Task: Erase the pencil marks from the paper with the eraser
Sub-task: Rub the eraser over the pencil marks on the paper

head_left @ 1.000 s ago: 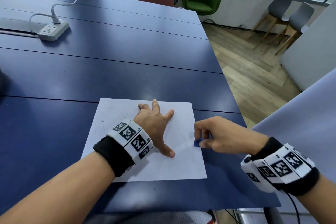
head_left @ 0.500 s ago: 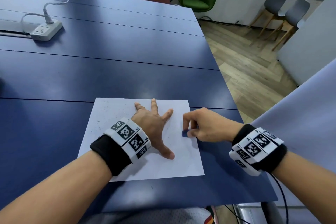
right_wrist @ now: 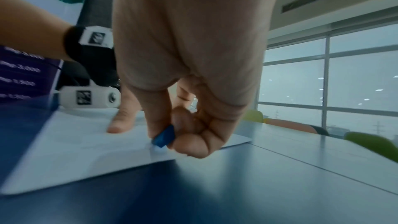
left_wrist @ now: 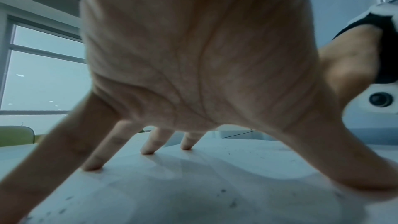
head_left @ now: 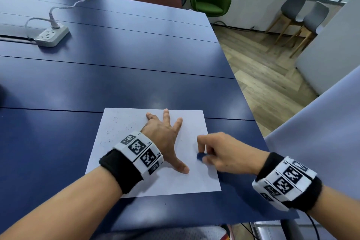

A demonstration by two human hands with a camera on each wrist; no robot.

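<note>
- Paper point(head_left: 124, 138) is lying flat on blue table point(head_left: 136, 68), near its front edge.
- Left hand point(head_left: 162, 138) is pressing on paper's centre, fingers spread, tips down.
- Right hand point(head_left: 224, 154) is pinching blue eraser point(head_left: 200, 156) w/ thumb + fingers, eraser touching paper by its right edge.
</note>
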